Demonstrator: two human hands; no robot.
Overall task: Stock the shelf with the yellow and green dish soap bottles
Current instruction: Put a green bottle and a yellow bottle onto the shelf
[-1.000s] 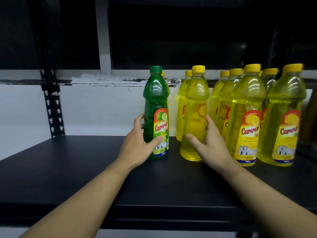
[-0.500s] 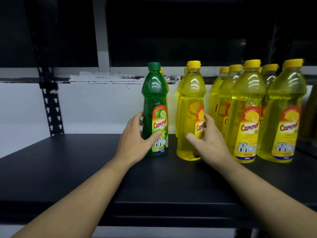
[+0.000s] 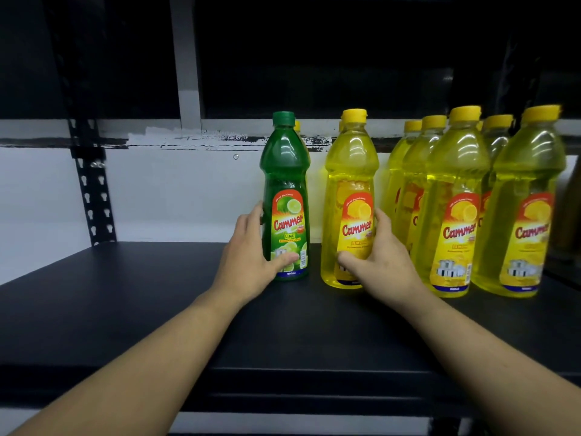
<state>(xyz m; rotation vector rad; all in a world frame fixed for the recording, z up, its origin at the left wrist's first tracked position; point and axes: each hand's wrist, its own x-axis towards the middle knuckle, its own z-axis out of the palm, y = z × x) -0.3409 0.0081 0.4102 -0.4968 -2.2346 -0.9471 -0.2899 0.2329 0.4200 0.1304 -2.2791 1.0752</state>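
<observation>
A green dish soap bottle (image 3: pixel 284 184) with a lime label stands upright on the black shelf (image 3: pixel 125 294). My left hand (image 3: pixel 248 256) grips its lower half, thumb across the label. Just to its right stands a yellow dish soap bottle (image 3: pixel 349 171), label facing me, and my right hand (image 3: pixel 382 262) grips its lower part from the right side. Several more yellow bottles (image 3: pixel 456 190) stand in rows further right. Yellow caps show behind the two held bottles.
The shelf's left half is bare black board. A black perforated upright post (image 3: pixel 91 184) rises at the back left against a white wall. The dark underside of another shelf hangs above the bottle caps.
The yellow bottle in my right hand has turned so its label now faces me. The green bottle has also turned a little to face forward. Both hands keep their grip.
</observation>
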